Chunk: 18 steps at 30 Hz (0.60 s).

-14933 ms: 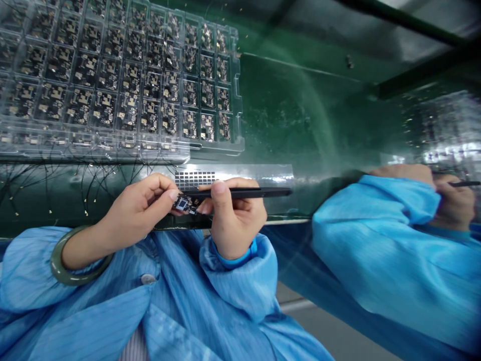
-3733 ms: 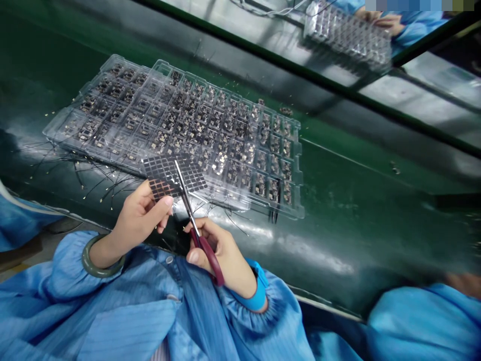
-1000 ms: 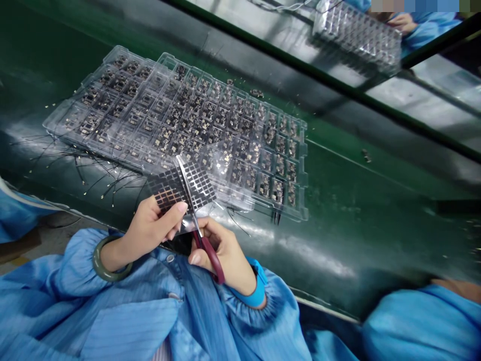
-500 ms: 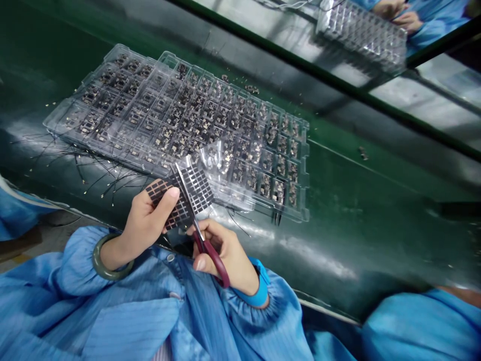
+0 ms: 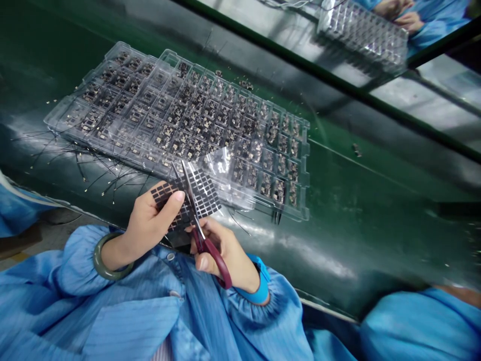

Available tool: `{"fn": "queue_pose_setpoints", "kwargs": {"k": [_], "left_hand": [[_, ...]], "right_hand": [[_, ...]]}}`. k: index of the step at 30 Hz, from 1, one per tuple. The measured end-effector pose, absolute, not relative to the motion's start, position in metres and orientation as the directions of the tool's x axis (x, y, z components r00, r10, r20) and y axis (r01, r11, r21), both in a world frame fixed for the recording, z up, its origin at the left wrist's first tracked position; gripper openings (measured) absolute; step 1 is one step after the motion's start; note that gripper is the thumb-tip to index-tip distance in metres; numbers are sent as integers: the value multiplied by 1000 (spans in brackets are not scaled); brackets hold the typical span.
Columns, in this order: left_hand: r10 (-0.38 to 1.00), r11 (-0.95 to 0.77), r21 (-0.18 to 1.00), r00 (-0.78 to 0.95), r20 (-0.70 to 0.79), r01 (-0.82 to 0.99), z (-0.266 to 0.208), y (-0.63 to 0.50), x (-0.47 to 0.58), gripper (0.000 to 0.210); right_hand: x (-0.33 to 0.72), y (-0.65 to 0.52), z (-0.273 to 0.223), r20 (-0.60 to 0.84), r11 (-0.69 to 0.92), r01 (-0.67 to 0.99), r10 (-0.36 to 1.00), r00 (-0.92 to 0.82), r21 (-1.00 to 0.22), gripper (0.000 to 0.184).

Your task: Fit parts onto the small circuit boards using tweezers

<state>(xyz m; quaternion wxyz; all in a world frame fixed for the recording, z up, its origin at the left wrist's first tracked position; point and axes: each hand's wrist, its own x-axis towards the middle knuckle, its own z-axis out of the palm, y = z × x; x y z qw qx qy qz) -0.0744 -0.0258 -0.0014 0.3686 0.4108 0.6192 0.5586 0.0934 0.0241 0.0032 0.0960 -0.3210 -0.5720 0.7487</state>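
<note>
My left hand [image 5: 152, 215] pinches a sheet of small black rectangles [image 5: 207, 193], its thumb lying on top. The rectangles sit in a grid, like stickers on a backing. Around the dark red handles of a pair of scissors [image 5: 213, 253] my right hand [image 5: 229, 250] is closed. The scissor blades lie across the sheet, parted a little at the tips, with the sheet between them. Just beyond the sheet, a clear plastic piece [image 5: 220, 163] rests on the trays. Some of my right fingers are hidden behind the handles.
Clear compartment trays [image 5: 180, 115] holding small circuit boards cover the green bench [image 5: 356, 215]. Thin black wires [image 5: 95, 168] stick out along the near left edge. A few loose boards [image 5: 356, 149] lie beyond. Across a dark rail, another person's hands [image 5: 408, 20] are near a clear tray [image 5: 363, 32].
Both hands have shifted slightly right with the sheet and scissors. The blades, nearly together before, now stand farther apart at the tips.
</note>
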Motion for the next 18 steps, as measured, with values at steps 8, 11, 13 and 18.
{"fn": "queue_pose_setpoints", "kwargs": {"k": [8,11,13,18], "left_hand": [[930,0,986,-362,62,169,-2,-27,-76,31],[931,6,987,-362,54,161,-3,-26,-76,31],[931,4,988,-361,52,153,-3,-26,-75,31],[934,9,990,-356,41,137,-2,-26,-76,33]], "right_hand": [[93,22,0,-386,-363,208,535,-751,-908,71],[93,21,-1,-392,-365,212,542,-743,-906,70],[92,21,-1,-398,-372,213,542,-741,-903,69],[92,19,-3,-405,-397,198,548,-732,-896,66]]}}
